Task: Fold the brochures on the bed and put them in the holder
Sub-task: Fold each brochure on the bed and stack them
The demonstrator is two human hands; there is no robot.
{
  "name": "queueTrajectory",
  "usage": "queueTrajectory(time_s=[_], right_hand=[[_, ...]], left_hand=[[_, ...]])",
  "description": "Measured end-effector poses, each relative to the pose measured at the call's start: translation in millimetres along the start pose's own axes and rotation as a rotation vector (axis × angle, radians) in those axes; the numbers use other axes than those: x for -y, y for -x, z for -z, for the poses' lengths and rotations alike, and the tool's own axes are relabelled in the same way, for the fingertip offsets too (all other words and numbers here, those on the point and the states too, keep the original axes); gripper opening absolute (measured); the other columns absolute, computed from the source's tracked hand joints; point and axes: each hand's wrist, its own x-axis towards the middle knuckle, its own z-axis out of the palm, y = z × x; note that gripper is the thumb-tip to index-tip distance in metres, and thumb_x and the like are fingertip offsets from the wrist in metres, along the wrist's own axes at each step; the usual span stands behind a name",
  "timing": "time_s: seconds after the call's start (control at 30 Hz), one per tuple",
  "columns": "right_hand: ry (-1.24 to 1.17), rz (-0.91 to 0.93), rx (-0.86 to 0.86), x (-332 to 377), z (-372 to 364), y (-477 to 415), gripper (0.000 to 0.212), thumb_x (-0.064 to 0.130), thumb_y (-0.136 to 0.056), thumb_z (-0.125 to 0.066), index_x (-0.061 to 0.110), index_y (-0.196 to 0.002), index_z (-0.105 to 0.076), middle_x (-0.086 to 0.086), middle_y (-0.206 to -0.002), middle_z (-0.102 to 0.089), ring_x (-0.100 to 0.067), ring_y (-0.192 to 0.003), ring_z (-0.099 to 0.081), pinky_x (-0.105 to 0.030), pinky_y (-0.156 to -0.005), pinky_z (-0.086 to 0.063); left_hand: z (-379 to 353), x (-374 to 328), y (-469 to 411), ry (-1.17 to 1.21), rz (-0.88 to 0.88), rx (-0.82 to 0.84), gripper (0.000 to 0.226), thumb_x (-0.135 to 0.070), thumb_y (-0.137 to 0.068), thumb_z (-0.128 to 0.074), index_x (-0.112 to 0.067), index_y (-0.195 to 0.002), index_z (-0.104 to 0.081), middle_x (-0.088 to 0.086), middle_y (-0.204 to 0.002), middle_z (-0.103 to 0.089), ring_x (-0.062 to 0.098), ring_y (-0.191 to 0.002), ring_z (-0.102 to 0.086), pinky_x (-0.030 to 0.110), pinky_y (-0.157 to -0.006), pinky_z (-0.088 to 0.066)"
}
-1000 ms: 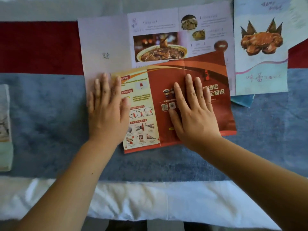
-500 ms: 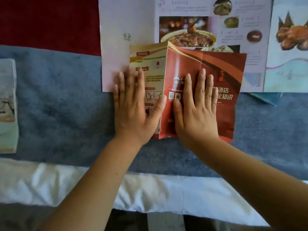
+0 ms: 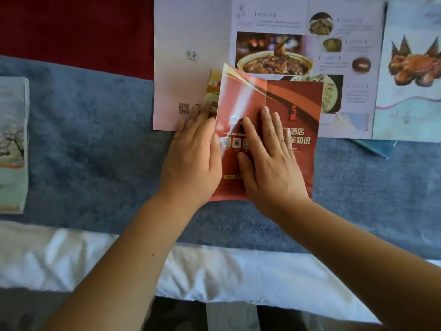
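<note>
On a bed spread with a plush blue blanket (image 3: 83, 151), we are watching a person folding a glossy red paper brochure (image 3: 293, 103). It is lying partly on the blanket and partly across an unfolded pale lilac food menu (image 3: 191, 56). The right hand (image 3: 269, 168) is lying flat with its fingers straight and spread, gripping nothing and pinning the brochure's red middle panel. The left hand (image 3: 191, 158), also flat and gripping nothing, is pressing against the narrow yellow left panel (image 3: 212, 91) and covering most of it. The crease between the yellow and the red is standing up as a tilted ridge.

We are judging the sheet to be light, thin and slick. It is likely to slide on the menu beneath, and the soft bedding is likely to give under any pressing. It should fold best with a flat palm pinning the centre while the fingers are working the outer edge of the loose panel along the printed crease.

A white leaflet picturing an orange crab (image 3: 410, 80) is lying to the right. A folded pale green brochure (image 3: 12, 144) is sitting well apart at the left edge. The holder is not showing.
</note>
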Motion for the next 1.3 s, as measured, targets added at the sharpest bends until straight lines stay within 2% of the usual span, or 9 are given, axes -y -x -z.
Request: queueTrajectory(time_s=[0.1, 0.27, 0.3, 0.4, 0.57, 0.7, 0.87, 1.17, 1.3], right_hand=[[0.050, 0.053, 0.006, 12, -3, -3, 0.059, 0.039, -0.111, -0.031, 0.022, -0.166, -0.019, -0.012, -0.173, -0.005, -0.029, -0.160, 0.004, -0.041, -0.128, 0.009], [0.061, 0.078, -0.004, 36, -11, -14, 0.061, 0.040, -0.110, -0.033, 0.022, -0.166, -0.016, -0.012, -0.173, -0.005, -0.030, -0.160, 0.004, -0.045, -0.127, 0.010], [0.065, 0.087, -0.009, 42, -14, -17, 0.061, 0.040, -0.110, -0.033, 0.022, -0.166, -0.015, -0.012, -0.173, -0.003, -0.030, -0.160, 0.005, -0.045, -0.127, 0.011], [0.075, 0.121, -0.023, 61, -21, -26, 0.061, 0.039, -0.111, -0.035, 0.021, -0.166, -0.016, -0.013, -0.173, -0.003, -0.031, -0.160, 0.006, -0.045, -0.127, 0.013], [0.116, 0.154, 0.011, 83, -31, -44, 0.059, 0.042, -0.111, -0.030, 0.023, -0.166, -0.020, -0.014, -0.173, -0.001, -0.033, -0.160, 0.008, -0.047, -0.127, 0.014], [0.172, 0.160, 0.035, 92, -43, -53, 0.059, 0.045, -0.111, -0.028, 0.024, -0.165, -0.021, -0.016, -0.173, 0.000, -0.033, -0.160, 0.008, -0.050, -0.127, 0.012], [0.193, 0.140, -0.015, 95, -56, -57, 0.060, 0.046, -0.110, -0.026, 0.022, -0.165, -0.023, -0.018, -0.172, -0.003, -0.035, -0.160, 0.002, -0.052, -0.128, 0.008], [0.211, 0.130, -0.087, 95, -62, -57, 0.060, 0.046, -0.109, -0.028, 0.023, -0.165, -0.024, -0.017, -0.173, -0.006, -0.034, -0.160, 0.000, -0.051, -0.128, 0.007], [0.190, 0.060, -0.138, 92, -61, -57, 0.059, 0.046, -0.109, -0.029, 0.025, -0.164, -0.024, -0.015, -0.173, -0.006, -0.035, -0.160, 0.001, -0.051, -0.127, 0.008]], left_hand=[[9, 5, 3, -0.003, 0.047, -0.091, 0.036, -0.016, -0.107, -0.035, -0.001, -0.134, -0.054, 0.017, -0.133, -0.062, 0.033, -0.122, -0.059, 0.034, -0.101, -0.045], [35, 29, 4, 0.057, 0.137, -0.202, 0.038, -0.017, -0.108, -0.038, -0.009, -0.144, -0.045, 0.011, -0.132, -0.064, 0.026, -0.111, -0.065, 0.008, -0.080, -0.041], [42, 34, 4, 0.090, 0.140, -0.224, 0.041, -0.016, -0.108, -0.038, -0.010, -0.148, -0.042, 0.010, -0.135, -0.063, 0.024, -0.113, -0.066, 0.008, -0.083, -0.045], [57, 48, 4, 0.139, 0.187, -0.284, 0.050, -0.014, -0.108, -0.039, -0.016, -0.158, -0.032, 0.010, -0.145, -0.058, 0.025, -0.119, -0.066, 0.033, -0.092, -0.059], [75, 78, 0, 0.034, 0.237, -0.349, 0.059, -0.009, -0.106, -0.043, -0.014, -0.162, -0.026, 0.013, -0.152, -0.050, 0.027, -0.135, -0.055, 0.030, -0.100, -0.048], [82, 99, -3, -0.173, 0.201, -0.308, 0.065, -0.007, -0.101, -0.048, -0.008, -0.162, -0.025, 0.018, -0.143, -0.051, 0.032, -0.126, -0.055, 0.033, -0.097, -0.045], [80, 110, -4, -0.332, 0.114, -0.257, 0.065, -0.026, -0.105, -0.052, -0.007, -0.161, -0.026, 0.018, -0.167, -0.023, 0.032, -0.151, -0.031, 0.041, -0.122, -0.029], [63, 117, 10, -0.412, 0.053, -0.247, 0.056, -0.029, -0.110, -0.039, -0.011, -0.162, -0.027, 0.021, -0.169, -0.013, 0.037, -0.156, -0.018, 0.046, -0.125, -0.020], [51, 114, 20, -0.408, 0.081, -0.172, 0.062, -0.047, -0.108, -0.030, -0.020, -0.164, -0.021, 0.020, -0.171, -0.008, 0.040, -0.157, -0.010, 0.052, -0.127, -0.014]])
